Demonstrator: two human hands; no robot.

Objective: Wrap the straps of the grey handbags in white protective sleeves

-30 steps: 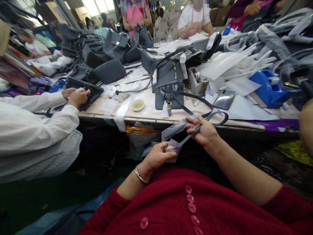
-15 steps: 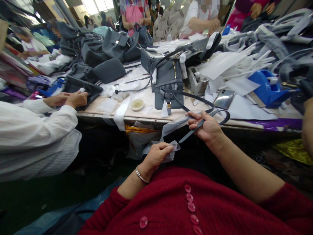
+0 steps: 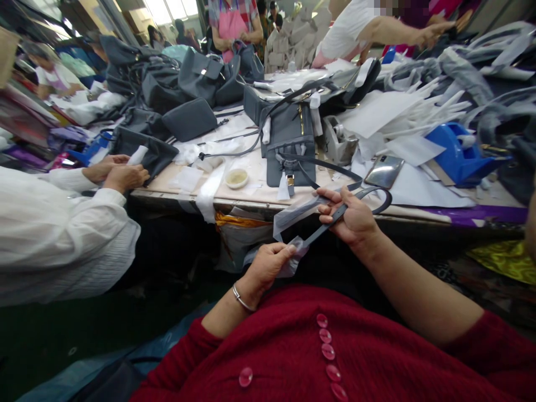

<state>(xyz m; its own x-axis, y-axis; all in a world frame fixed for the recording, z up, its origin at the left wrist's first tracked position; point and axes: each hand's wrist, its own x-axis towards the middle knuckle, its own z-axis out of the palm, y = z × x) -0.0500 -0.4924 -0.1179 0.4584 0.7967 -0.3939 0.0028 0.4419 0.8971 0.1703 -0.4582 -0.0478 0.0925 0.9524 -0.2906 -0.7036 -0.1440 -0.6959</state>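
Observation:
Pinched in my left hand (image 3: 270,265) is the end of a clear plastic sleeve (image 3: 293,218), long and limp, that hangs in front of the table edge. My right hand (image 3: 349,218) holds a narrow dark grey strap (image 3: 379,192), which loops behind the fingers. The strap's tip meets the mouth of the sleeve at my left fingertips; how far it reaches inside is hard to see. Beyond my hands a dark grey bag (image 3: 288,145) with a gold zip and a buckle lies on the table, and the strap runs back toward it.
A co-worker's hands (image 3: 121,173) hold a white roll over a dark bag at left. Around the bag lie a small round dish (image 3: 237,178), a phone (image 3: 384,171), a blue tape dispenser (image 3: 456,156) and white paper sheets (image 3: 385,109). Dark bags (image 3: 196,78) are heaped behind.
The strap's tip has come to the sleeve's opening, where a small gap showed before. At left the co-worker's hands have shifted on the white roll; a person at the back has leaned right.

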